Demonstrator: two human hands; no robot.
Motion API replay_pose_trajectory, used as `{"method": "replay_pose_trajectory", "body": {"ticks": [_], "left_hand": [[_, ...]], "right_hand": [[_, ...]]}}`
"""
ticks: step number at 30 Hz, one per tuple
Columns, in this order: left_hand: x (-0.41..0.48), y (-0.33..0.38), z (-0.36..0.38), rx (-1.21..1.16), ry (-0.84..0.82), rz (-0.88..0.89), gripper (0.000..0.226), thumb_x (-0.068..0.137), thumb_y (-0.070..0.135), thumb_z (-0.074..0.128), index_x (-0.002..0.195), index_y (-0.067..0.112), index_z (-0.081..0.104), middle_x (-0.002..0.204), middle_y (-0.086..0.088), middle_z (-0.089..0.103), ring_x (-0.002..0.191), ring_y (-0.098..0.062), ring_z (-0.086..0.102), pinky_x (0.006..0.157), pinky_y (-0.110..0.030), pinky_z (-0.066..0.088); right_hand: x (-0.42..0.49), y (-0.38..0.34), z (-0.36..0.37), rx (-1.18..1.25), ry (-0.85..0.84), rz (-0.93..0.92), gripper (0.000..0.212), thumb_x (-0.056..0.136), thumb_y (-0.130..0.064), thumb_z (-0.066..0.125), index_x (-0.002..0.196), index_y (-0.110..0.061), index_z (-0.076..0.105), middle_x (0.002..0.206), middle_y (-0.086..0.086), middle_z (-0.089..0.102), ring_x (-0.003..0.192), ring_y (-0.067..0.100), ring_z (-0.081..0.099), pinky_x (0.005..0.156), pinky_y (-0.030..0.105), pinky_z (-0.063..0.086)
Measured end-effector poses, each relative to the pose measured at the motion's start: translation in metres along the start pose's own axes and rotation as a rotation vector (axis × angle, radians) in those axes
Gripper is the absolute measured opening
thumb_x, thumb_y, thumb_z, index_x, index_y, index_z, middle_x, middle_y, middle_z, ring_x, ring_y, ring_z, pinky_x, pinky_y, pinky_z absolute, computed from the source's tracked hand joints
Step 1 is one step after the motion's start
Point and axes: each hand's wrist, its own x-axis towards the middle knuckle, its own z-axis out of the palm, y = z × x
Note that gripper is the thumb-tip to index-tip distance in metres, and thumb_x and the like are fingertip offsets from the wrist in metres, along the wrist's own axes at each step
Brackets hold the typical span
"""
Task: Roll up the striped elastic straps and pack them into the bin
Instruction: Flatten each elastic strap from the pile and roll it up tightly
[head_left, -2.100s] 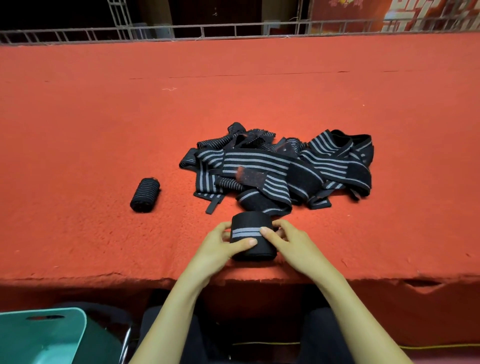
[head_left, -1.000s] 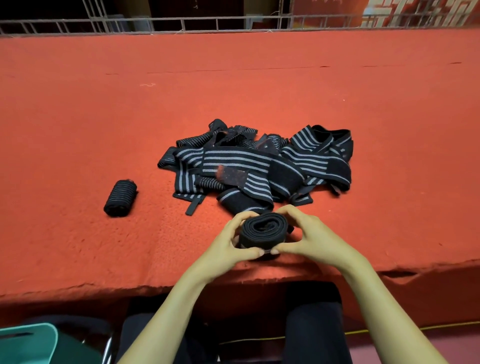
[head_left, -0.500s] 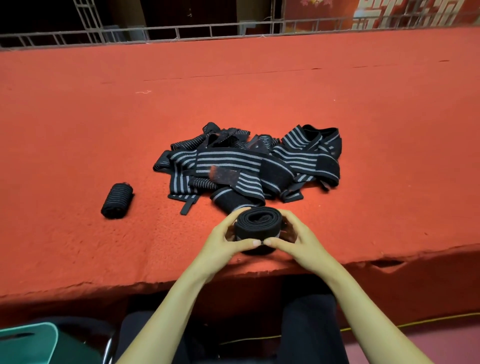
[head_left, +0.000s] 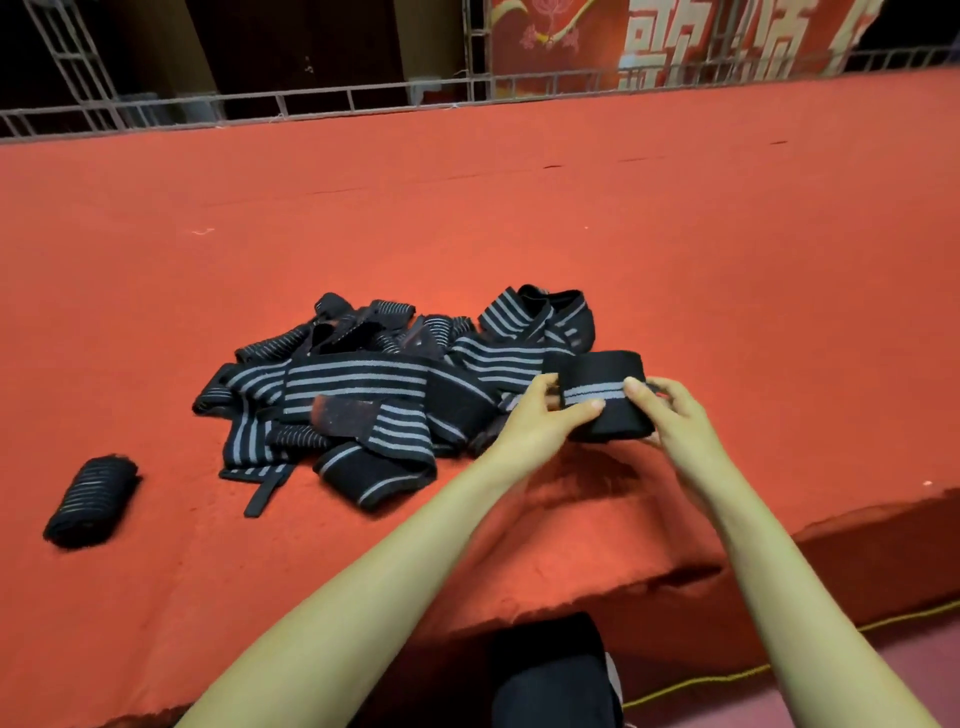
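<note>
Rolled strap (head_left: 602, 397) gripped between left hand (head_left: 535, 421) and right hand (head_left: 675, 415) — lifted above carpet (head_left: 519, 218)

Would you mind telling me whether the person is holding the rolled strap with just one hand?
No, both the left hand and the right hand grip the rolled strap, one at each side.

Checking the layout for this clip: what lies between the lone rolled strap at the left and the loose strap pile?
Only bare red covering between the rolled strap and the pile, in the head view.
</note>
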Motion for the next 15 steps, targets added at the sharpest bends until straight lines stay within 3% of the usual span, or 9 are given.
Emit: {"method": "replay_pose_trajectory", "body": {"ticks": [2, 4, 6, 8, 10, 12, 15], "left_hand": [[0.030, 0.007, 0.022, -0.040, -0.010, -0.052, 0.050, 0.085, 0.019, 0.069, 0.127, 0.008, 0.044, 0.112, -0.006, 0.058, 0.104, -0.018, 0.059, 0.085, -0.024, 0.050], [0.060, 0.011, 0.041, -0.027, -0.013, -0.091, 0.060, 0.077, 0.029, 0.070, 0.126, 0.011, 0.042, 0.115, -0.007, 0.058, 0.107, -0.022, 0.059, 0.093, -0.035, 0.050], [0.086, 0.014, 0.057, 0.039, -0.013, -0.125, 0.058, 0.082, 0.030, 0.063, 0.130, 0.012, 0.038, 0.122, -0.009, 0.056, 0.110, -0.023, 0.057, 0.097, -0.040, 0.047], [0.110, 0.016, 0.071, 0.121, 0.008, -0.148, 0.054, 0.091, 0.026, 0.054, 0.137, 0.010, 0.030, 0.128, -0.011, 0.052, 0.112, -0.025, 0.054, 0.095, -0.036, 0.046], [0.128, 0.018, 0.084, 0.226, 0.027, -0.167, 0.062, 0.093, 0.025, 0.050, 0.144, 0.010, 0.017, 0.135, -0.013, 0.046, 0.117, -0.028, 0.050, 0.092, -0.033, 0.043], [0.141, 0.017, 0.093, 0.330, 0.018, -0.190, 0.069, 0.096, 0.026, 0.044, 0.149, 0.010, 0.002, 0.143, -0.015, 0.036, 0.122, -0.030, 0.046, 0.089, -0.030, 0.040], [0.153, 0.011, 0.097, 0.465, -0.015, -0.200, 0.068, 0.099, 0.028, 0.039, 0.149, 0.006, 0.000, 0.151, -0.016, 0.019, 0.126, -0.031, 0.039, 0.085, -0.028, 0.034]], "right_hand": [[0.027, -0.005, -0.016, -0.016, 0.041, 0.018, 0.023, 0.092, -0.025, 0.060, 0.109, -0.009, 0.056, 0.101, 0.007, 0.062, 0.085, 0.015, 0.062, 0.084, 0.035, 0.053], [0.054, -0.007, -0.030, -0.057, 0.069, 0.040, 0.027, 0.092, -0.029, 0.061, 0.110, -0.010, 0.056, 0.105, 0.009, 0.061, 0.091, 0.019, 0.061, 0.088, 0.040, 0.051], [0.083, -0.005, -0.043, -0.098, 0.084, 0.069, 0.032, 0.091, -0.032, 0.062, 0.112, -0.008, 0.056, 0.107, 0.009, 0.062, 0.093, 0.020, 0.061, 0.090, 0.042, 0.051], [0.110, -0.002, -0.054, -0.161, 0.083, 0.103, 0.042, 0.088, -0.040, 0.065, 0.114, -0.007, 0.058, 0.109, 0.010, 0.064, 0.096, 0.023, 0.063, 0.092, 0.045, 0.052], [0.137, 0.004, -0.064, -0.244, 0.053, 0.151, 0.046, 0.084, -0.046, 0.066, 0.111, -0.009, 0.062, 0.109, 0.010, 0.066, 0.096, 0.024, 0.064, 0.089, 0.045, 0.053], [0.155, 0.009, -0.067, -0.297, 0.004, 0.189, 0.037, 0.087, -0.044, 0.063, 0.101, -0.010, 0.063, 0.099, 0.009, 0.066, 0.086, 0.023, 0.061, 0.079, 0.039, 0.050], [0.167, 0.018, -0.067, -0.296, -0.046, 0.234, 0.030, 0.091, -0.039, 0.061, 0.091, -0.010, 0.063, 0.086, 0.011, 0.063, 0.077, 0.023, 0.058, 0.071, 0.037, 0.046]]}}
